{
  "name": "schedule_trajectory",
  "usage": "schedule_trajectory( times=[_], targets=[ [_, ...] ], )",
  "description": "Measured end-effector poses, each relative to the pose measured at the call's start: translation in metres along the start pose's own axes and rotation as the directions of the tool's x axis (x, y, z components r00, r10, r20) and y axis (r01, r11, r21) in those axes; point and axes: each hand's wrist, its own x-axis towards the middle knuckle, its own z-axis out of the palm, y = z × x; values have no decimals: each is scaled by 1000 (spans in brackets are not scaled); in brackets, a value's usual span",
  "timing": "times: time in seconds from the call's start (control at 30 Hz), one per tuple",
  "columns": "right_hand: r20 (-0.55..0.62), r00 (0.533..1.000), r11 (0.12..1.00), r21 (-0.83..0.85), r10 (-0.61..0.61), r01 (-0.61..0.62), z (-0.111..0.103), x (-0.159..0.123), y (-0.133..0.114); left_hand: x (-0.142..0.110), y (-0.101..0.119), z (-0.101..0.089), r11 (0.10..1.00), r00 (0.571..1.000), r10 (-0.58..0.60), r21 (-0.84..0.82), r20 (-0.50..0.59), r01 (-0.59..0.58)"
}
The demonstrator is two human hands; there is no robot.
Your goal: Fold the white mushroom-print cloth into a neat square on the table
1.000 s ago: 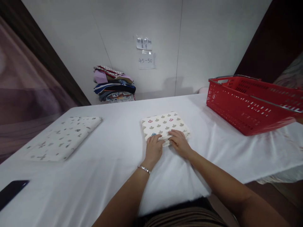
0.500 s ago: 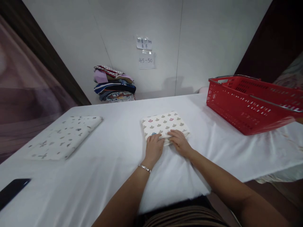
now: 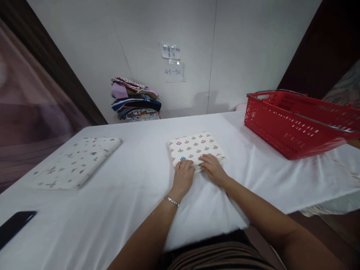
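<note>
A folded patterned cloth (image 3: 195,145), off-white with grey, red and blue motifs, lies flat at the middle of the white-covered table (image 3: 140,165). Its near folded edge is gripped by both hands. My left hand (image 3: 183,175) has its fingertips on top of that edge, thumb side hidden, with a bracelet at the wrist. To its right, my right hand (image 3: 214,169) curls its fingers over the same edge. The layers of the fold show between the two hands.
Another folded cloth (image 3: 75,163) lies at the left of the table. A dark phone (image 3: 17,227) is at the near left. On the right stands a red basket (image 3: 292,127) with metal handles. Behind the table rises a stack of folded fabrics (image 3: 136,101).
My left hand's fingers have shifted slightly down along the cloth's near edge, uncovering more of the blue motif. The right hand and the cloth have barely moved.
</note>
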Motion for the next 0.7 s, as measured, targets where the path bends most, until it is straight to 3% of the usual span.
schedule_trajectory(
  times=[0.4,0.7],
  targets=[
    [-33,997,993,-90,73,-76,-14,-8,5,-8,-5,-8,989,990,-135,52,-45,138],
    [-59,995,989,-117,86,-92,-15,-13,12,-10,-9,-6,995,994,-98,6,-53,98]
  ],
)
